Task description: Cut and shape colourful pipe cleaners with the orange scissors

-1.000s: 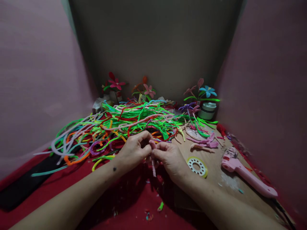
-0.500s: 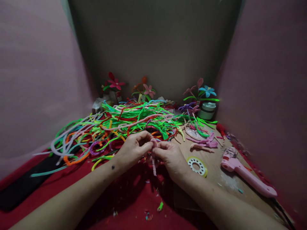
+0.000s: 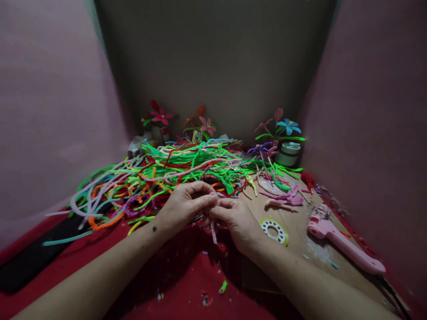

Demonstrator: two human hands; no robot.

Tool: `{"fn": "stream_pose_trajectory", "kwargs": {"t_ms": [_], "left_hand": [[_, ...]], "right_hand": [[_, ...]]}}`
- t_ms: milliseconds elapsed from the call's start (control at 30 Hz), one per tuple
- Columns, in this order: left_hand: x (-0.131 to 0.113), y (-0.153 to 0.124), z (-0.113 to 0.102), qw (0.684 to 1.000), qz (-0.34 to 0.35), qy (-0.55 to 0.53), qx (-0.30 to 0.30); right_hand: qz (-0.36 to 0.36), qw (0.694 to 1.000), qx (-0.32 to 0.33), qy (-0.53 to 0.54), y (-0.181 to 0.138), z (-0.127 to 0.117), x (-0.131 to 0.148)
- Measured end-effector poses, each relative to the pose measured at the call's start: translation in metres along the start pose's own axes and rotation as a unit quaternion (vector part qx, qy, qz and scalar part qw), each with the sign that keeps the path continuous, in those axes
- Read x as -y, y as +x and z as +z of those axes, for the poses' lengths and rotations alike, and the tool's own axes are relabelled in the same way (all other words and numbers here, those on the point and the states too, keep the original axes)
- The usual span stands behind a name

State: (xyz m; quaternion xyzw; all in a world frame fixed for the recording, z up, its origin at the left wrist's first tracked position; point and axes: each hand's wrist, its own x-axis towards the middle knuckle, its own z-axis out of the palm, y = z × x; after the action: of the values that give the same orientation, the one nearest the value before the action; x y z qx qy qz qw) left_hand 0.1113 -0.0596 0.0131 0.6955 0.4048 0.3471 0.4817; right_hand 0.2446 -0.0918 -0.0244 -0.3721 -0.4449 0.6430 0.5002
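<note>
A pale pink pipe cleaner (image 3: 214,232) hangs down from between my fingertips, its upper part hidden by them. My left hand (image 3: 188,203) is closed in a pinch on it, thumb against the bent forefinger. Pressed up to those fingertips, my right hand (image 3: 235,218) pinches the same piece from the other side. Just beyond both hands spreads a tangled heap of pipe cleaners (image 3: 196,162), mostly green with red, pink, orange and white ones.
On the right, a wooden board (image 3: 296,224) bears a tape roll (image 3: 274,231), pink pipe-cleaner pieces (image 3: 290,196) and a pink glue gun (image 3: 347,246) with a cord. Pipe-cleaner flowers (image 3: 288,126) and a lidded jar (image 3: 288,154) stand behind. Scraps dot the red cloth (image 3: 180,284).
My left thumb and fingers have shifted slightly right, over the pinched spot, covering more of the pink pipe cleaner. The right hand has barely moved.
</note>
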Motion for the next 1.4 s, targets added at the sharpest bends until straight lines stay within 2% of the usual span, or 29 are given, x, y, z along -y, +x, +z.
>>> {"fn": "stream_pose_trajectory", "kwargs": {"t_ms": [300,367,467,600,667,767,867,967,1233,1333,1400], "left_hand": [[0.002,-0.002,0.001,0.984,0.13,0.12,-0.035],[0.001,-0.002,0.002,0.982,0.136,0.126,-0.042],[-0.001,-0.001,0.003,0.992,0.087,0.08,-0.043],[-0.003,0.0,0.002,0.998,0.0,-0.027,-0.057],[0.001,0.001,0.002,0.996,-0.053,-0.068,-0.017],[0.01,0.001,0.002,0.985,-0.102,-0.122,0.069],[0.018,0.001,0.003,0.979,-0.105,-0.146,0.097],[0.019,0.002,0.003,0.979,-0.108,-0.146,0.09],[0.012,0.0,0.006,0.978,-0.128,-0.148,0.069],[0.009,0.0,0.008,0.98,-0.123,-0.143,0.057],[0.007,0.0,0.009,0.982,-0.125,-0.135,0.049]], "right_hand": [[0.026,1.0,0.006,-0.001,0.0,0.0,0.0],[0.012,1.0,0.007,0.006,0.0,-0.001,-0.001],[-0.012,0.999,-0.007,0.034,0.0,-0.001,0.001],[-0.024,0.993,-0.082,0.085,0.001,0.0,0.008],[-0.033,0.988,-0.118,0.098,0.002,0.0,0.011],[-0.038,0.986,-0.129,0.104,0.004,0.0,0.012],[-0.028,0.988,-0.117,0.094,0.005,-0.002,0.008],[-0.032,0.99,-0.103,0.09,0.006,-0.004,0.006],[-0.16,0.979,-0.121,-0.024,0.011,-0.013,0.012],[-0.172,0.977,-0.126,-0.034,0.012,-0.014,0.01],[-0.153,0.98,-0.128,-0.029,0.011,-0.013,0.009]]}}
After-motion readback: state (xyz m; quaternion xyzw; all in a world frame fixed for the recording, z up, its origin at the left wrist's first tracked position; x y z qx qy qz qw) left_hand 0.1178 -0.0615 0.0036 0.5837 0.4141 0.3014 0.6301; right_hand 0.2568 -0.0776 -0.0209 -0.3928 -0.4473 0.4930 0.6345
